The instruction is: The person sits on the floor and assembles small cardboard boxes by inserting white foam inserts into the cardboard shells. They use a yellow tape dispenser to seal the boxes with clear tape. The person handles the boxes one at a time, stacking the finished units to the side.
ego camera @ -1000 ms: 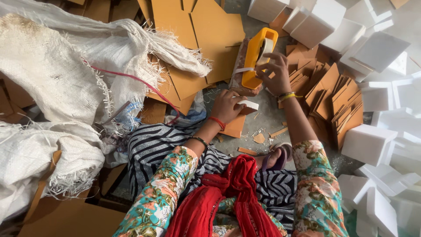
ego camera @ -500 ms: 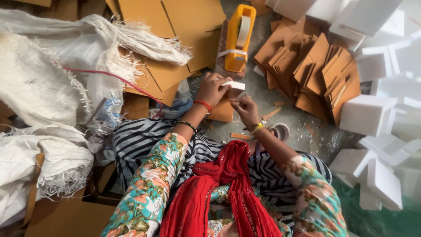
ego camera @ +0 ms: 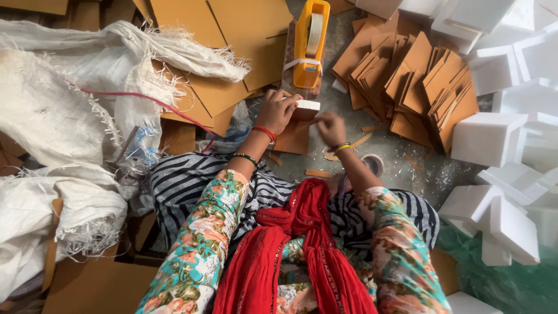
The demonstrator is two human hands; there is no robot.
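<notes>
Head view. A half second back the hands sat a little lower and further left in the picture, with the white block between them. Now the left hand (ego camera: 278, 110) is clenched around the small white foam block (ego camera: 306, 109), holding it by its near end, just at 6 o'clock of the yellow tape dispenser (ego camera: 310, 43). The right hand (ego camera: 330, 128) has drawn in at 4 o'clock of the block, fingers curled and touching its near corner; whether it pinches a strip of tape cannot be told. A second ago that right hand was up on the dispenser itself; it has come off it, and the dispenser stands alone, a tape end hanging across its front.

Under the hands lies a brown cardboard piece (ego camera: 293, 138) on the grey floor (ego camera: 407, 168), which is strewn with card scraps and white crumbs. A roll of tape (ego camera: 373, 164) lies at 4 o'clock of the right hand. At 2 o'clock a heap of cut cardboard squares (ego camera: 418, 81) fans out; beyond it, from 1 to 4 o'clock, white foam pieces (ego camera: 488, 136) are piled. Large cardboard sheets (ego camera: 232, 35) lie at 11 o'clock, and white woven sacks (ego camera: 64, 104) fill the 9 o'clock side. A red scarf (ego camera: 302, 244) hangs over the striped lap (ego camera: 186, 186).
</notes>
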